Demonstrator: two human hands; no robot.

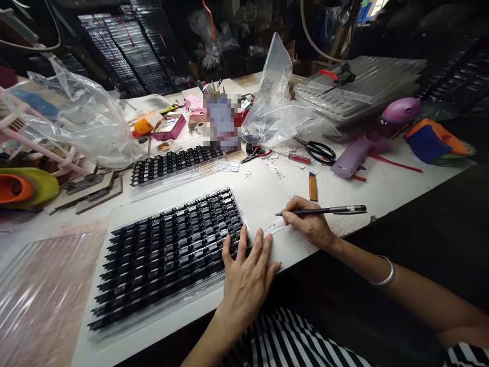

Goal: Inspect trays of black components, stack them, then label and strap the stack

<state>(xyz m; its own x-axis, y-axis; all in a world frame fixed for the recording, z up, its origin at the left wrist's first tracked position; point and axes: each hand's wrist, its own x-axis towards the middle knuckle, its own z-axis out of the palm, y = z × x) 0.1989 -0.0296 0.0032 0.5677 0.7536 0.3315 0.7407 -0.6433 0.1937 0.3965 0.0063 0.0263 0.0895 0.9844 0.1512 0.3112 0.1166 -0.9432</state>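
A black pen [336, 209] is gripped in my right hand [311, 221], its tip just above a small white paper strip [275, 225] with handwriting on it. My left hand [247, 272] lies with fingers spread over the right edge of a clear tray [153, 306] filled with rows of black parts [168, 250]. Its middle fingertips reach the near edge of the paper strip. A shiny bangle circles my right wrist.
A second tray of black parts [175, 164] lies behind. Farther back are pliers [256, 153], scissors [320, 152], an orange cutter [313, 187], plastic bags [271, 117] and stacked clear trays [362, 86]. Clear sheets [46, 295] lie at the left; a purple bottle [350, 157] at the right.
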